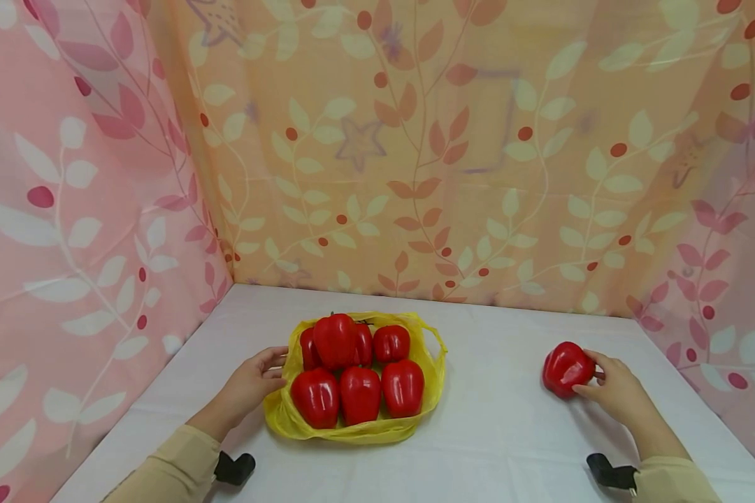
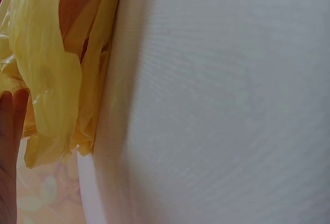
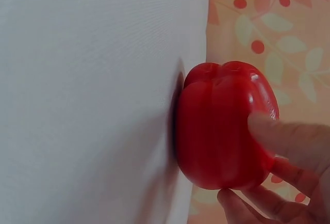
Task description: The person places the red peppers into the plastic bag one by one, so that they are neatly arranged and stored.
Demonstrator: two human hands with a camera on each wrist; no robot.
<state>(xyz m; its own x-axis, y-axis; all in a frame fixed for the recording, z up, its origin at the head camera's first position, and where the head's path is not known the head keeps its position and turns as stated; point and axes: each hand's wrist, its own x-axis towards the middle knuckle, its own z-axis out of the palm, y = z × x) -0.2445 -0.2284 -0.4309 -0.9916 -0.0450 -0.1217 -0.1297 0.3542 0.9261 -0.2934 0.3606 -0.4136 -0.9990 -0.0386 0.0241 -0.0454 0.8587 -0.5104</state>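
A yellow plastic bag [image 1: 433, 391] lies with its mouth spread wide on the table, several red bell peppers [image 1: 360, 395] heaped inside it. My left hand [image 1: 248, 386] is at the bag's left side, fingers relaxed against its edge. In the left wrist view, fingertips [image 2: 19, 97] reach the crumpled yellow plastic [image 2: 46, 69]. Over on the right, my right hand [image 1: 618, 391] holds a single red bell pepper [image 1: 566, 370] between thumb and fingers. The right wrist view shows this glossy pepper [image 3: 221, 126] close to the tabletop, thumb on one side and fingers under another.
A white cloth [image 1: 491, 433] covers the table. Patterned curtains hang around it: orange [image 1: 415, 140] at the back, pink at the left [image 1: 88, 209] and right [image 1: 736, 279]. Black wrist mounts [image 1: 234, 469] sit at both sleeves.
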